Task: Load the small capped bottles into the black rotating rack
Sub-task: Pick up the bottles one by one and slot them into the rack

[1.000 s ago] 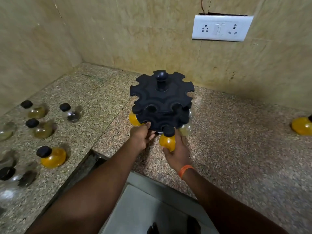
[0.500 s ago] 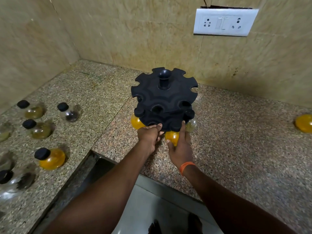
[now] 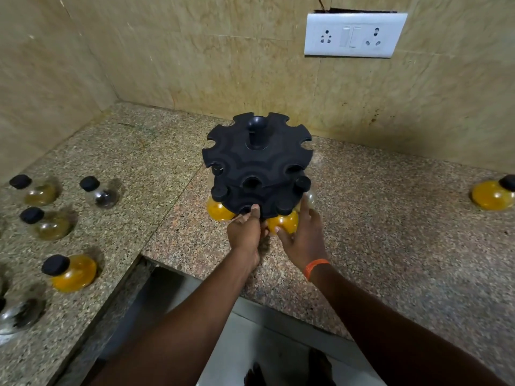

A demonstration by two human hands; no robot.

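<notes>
Rack [image 3: 257, 168] stands mid-frame on the worktop [image 3: 390, 232], two tiers, knob on top. Both hands are at its near edge, low centre of the frame.

Left hand [image 3: 245, 232]: fingers curled, thumb on the lower tier's rim, gripping the rack.

Right hand [image 3: 302, 238]: clasps the yellow bottle [image 3: 282, 222] from below and from the right, index finger up along its side. The bottle's cap sits in a lower-tier slot, its body hanging just under the rim, touching both hands.

Already slotted in the lower tier: second yellow bottle [image 3: 218, 211] at left, clear bottle [image 3: 308, 197] at right.

Loose bottles [image 3: 71, 271] lie at the left edge of the frame, well apart from the hands. Far-right bottle [image 3: 493, 193] lies at the right edge.
</notes>
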